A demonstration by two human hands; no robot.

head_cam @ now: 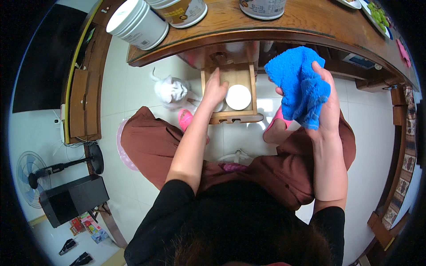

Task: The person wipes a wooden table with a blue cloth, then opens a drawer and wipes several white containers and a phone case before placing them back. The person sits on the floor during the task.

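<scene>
My right hand [324, 96] holds a blue terry cloth [298, 86] above the floor, right of an open wooden drawer [251, 89]. My left hand [214, 88] reaches over the drawer's left side with nothing visible in it, its fingers pointing toward the cabinet. A round white lid or container [238, 97] lies in the drawer's front right part. Beside it, a second white item [218, 107] is partly hidden by my left forearm.
Several plastic tubs, including a white one [141, 28], stand on the wooden tabletop [213, 33]. A white cat [171, 91] is left of the drawer. Green grapes [377, 16] lie on a plate at the upper right. A black box [75, 199] and a fan [33, 178] are at the left.
</scene>
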